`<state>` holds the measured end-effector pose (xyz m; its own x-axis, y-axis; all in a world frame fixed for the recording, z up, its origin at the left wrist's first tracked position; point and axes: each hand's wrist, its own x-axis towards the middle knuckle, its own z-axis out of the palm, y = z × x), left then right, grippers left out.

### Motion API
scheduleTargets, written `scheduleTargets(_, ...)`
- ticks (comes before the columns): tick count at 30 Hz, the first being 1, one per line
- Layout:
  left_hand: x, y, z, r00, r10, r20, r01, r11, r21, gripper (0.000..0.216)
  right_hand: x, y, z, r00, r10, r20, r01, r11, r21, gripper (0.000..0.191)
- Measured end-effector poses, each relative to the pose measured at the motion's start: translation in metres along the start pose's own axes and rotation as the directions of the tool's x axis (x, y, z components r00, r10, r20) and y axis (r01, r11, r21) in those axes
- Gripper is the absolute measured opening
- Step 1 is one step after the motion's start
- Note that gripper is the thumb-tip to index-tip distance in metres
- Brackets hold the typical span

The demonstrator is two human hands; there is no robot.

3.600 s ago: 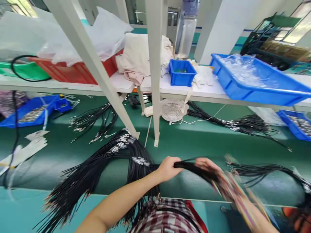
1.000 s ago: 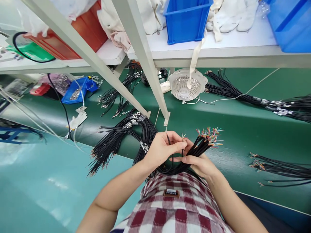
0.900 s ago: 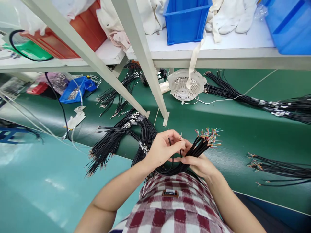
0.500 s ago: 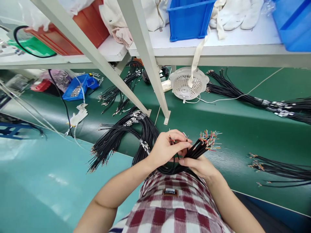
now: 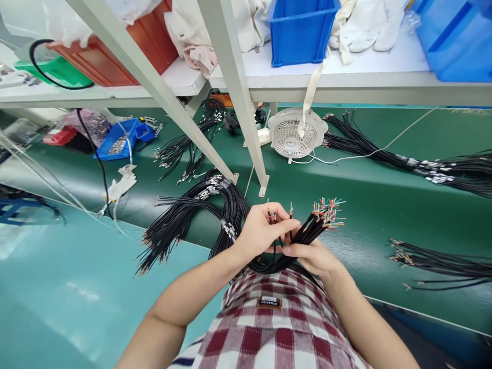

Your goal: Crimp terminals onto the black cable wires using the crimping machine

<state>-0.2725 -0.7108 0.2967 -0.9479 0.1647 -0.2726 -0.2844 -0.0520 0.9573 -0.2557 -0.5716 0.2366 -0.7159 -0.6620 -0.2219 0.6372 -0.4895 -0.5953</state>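
My right hand (image 5: 313,254) is closed around a bundle of black cables (image 5: 307,231), whose stripped ends fan out in red, white, green and blue wires (image 5: 328,212). Close beside it, my left hand (image 5: 265,230) pinches a few separate cables (image 5: 272,220) with their coloured wire ends pointing up. One single cable (image 5: 291,220) stands upright between the two hands. The held cables loop down in front of my checked apron (image 5: 269,328). Some of my left fingers are hidden behind the thumb and cables.
More cable bundles lie on the green bench (image 5: 361,205): a thick coil (image 5: 234,205) at left, one bundle (image 5: 442,264) at right, another (image 5: 415,164) behind. A white fan (image 5: 295,133) and slanted metal posts (image 5: 246,123) stand ahead, under a shelf with blue bins (image 5: 303,36).
The single cable between my hands now stands more upright, its wire ends higher and clear of my left fingers. The bundle's ends have shifted slightly up and left.
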Motion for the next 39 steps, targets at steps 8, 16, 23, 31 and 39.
scheduleTargets(8, -0.005, 0.008, 0.006, 0.982, 0.050, 0.182, -0.077, 0.987, 0.145, 0.016, -0.005, -0.001, 0.006, 0.996, 0.005, -0.085, -0.008, 0.999, -0.032, 0.040)
scheduleTargets(16, -0.006, 0.002, 0.004, 0.991, 0.124, 0.043, -0.129, 0.978, 0.167, 0.017, -0.006, -0.001, 0.003, 0.998, -0.019, -0.060, 0.018, 1.000, -0.001, 0.052)
scheduleTargets(23, -0.002, -0.002, 0.000, 1.000, 0.003, -0.011, -0.004, 1.000, -0.027, 0.024, -0.003, -0.004, 0.005, 1.000, -0.014, 0.024, 0.014, 1.000, 0.000, 0.058)
scheduleTargets(31, -0.004, 0.001, -0.002, 0.995, -0.084, -0.050, 0.079, 0.992, -0.098, 0.031, -0.002, -0.009, 0.002, 0.999, 0.003, 0.038, -0.004, 1.000, 0.020, 0.060)
scheduleTargets(39, -0.005, 0.004, -0.005, 0.998, -0.062, -0.024, 0.061, 0.997, -0.048, 0.026, -0.002, -0.004, -0.008, 1.000, 0.001, 0.008, -0.001, 1.000, 0.006, 0.057)
